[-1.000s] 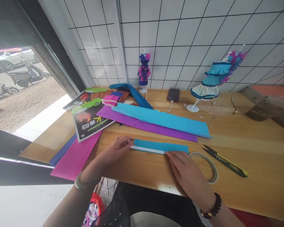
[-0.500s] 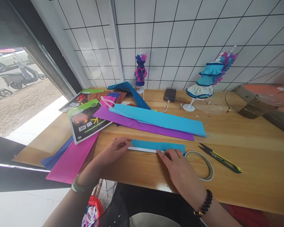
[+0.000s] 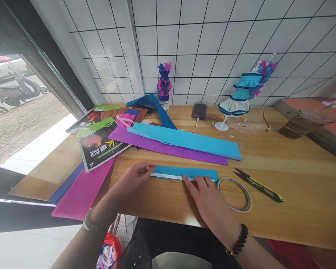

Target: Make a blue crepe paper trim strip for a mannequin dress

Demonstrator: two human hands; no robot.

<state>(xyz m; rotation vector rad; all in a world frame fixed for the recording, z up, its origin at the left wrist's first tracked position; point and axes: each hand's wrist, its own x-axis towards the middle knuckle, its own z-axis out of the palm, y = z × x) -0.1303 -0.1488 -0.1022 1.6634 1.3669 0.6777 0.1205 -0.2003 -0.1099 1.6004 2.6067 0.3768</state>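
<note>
A narrow blue paper strip (image 3: 186, 172) lies on the wooden table (image 3: 296, 201), with a white tape band along its near edge. My left hand (image 3: 134, 176) pinches the strip's left end, fingers curled. My right hand (image 3: 210, 200) rests flat with fingers stretched out, its fingertips pressing the white band near the strip's middle. A roll of tape (image 3: 236, 189) lies just right of my right hand.
Small scissors (image 3: 259, 184) lie to the right of the tape roll. Long blue (image 3: 184, 139), purple (image 3: 168, 148) and magenta (image 3: 82, 190) paper sheets and booklets (image 3: 99, 144) spread behind and left. Two paper-dress mannequins (image 3: 242, 95) and a phone (image 3: 199, 110) stand by the tiled wall.
My right hand has slid leftward along the white band of the strip. My left hand has stayed at the strip's left end. The view has shifted slightly.
</note>
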